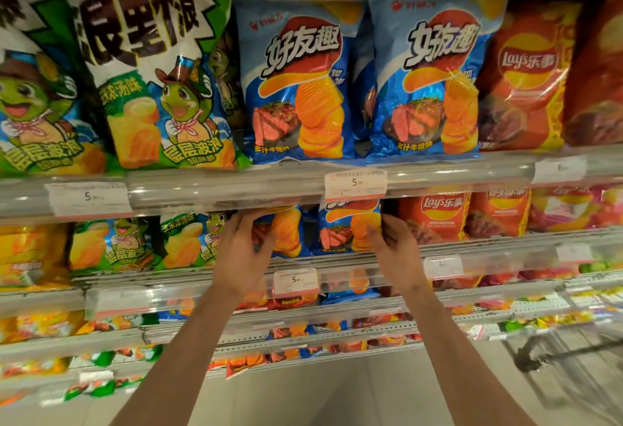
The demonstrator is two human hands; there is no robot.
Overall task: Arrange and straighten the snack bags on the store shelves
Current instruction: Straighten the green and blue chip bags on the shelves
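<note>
On the second shelf stand two blue steak-flavour chip bags, side by side. My left hand point(244, 250) grips the left blue bag point(286, 233) at its left edge, fingers curled over its front. My right hand point(396, 247) grips the right blue bag point(344, 230) at its right edge, thumb on the front. Both bags stand upright, their tops hidden behind the shelf rail above. On the top shelf stand two larger blue bags point(300, 81) of the same kind, upright and facing out.
Green turtle-print bags point(158, 78) stand left of the blue ones on both shelves, red Lay's bags point(529, 78) to the right. Clear shelf rails with price tags point(355, 183) run along each shelf front. Lower shelves hold several small snack packs. A dark cart frame point(553, 355) shows at lower right.
</note>
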